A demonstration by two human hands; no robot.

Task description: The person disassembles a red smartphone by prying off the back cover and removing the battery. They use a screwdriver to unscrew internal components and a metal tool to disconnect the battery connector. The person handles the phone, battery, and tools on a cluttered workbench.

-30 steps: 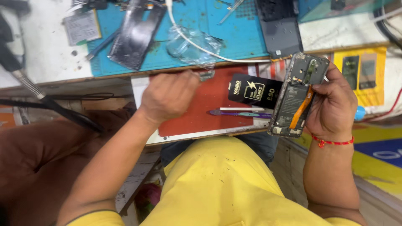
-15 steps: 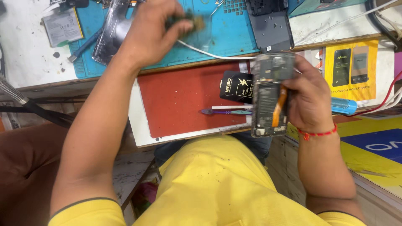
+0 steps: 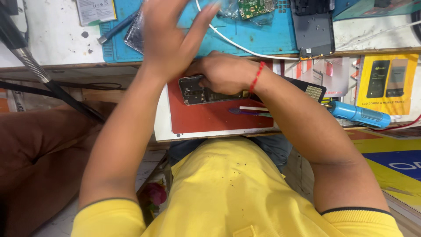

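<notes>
I see right hand (image 3: 223, 72) clamped on opened phone (image 3: 197, 91) over red mat (image 3: 210, 116) | left hand (image 3: 169, 37) blurred, fingers spread, seemingly empty, above blue mat (image 3: 263, 35)

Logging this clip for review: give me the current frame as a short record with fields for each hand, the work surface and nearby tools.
left hand: raised above the blue mat, fingers spread, blurred, holding nothing visible
right hand: pressing down on the opened phone
work surface: phone lies on a red mat at the bench edge
blue mat: carries a green circuit board, a white cable and a dark phone back cover
nearby tools: tweezers on the red mat, blue handheld tool at the right
</notes>
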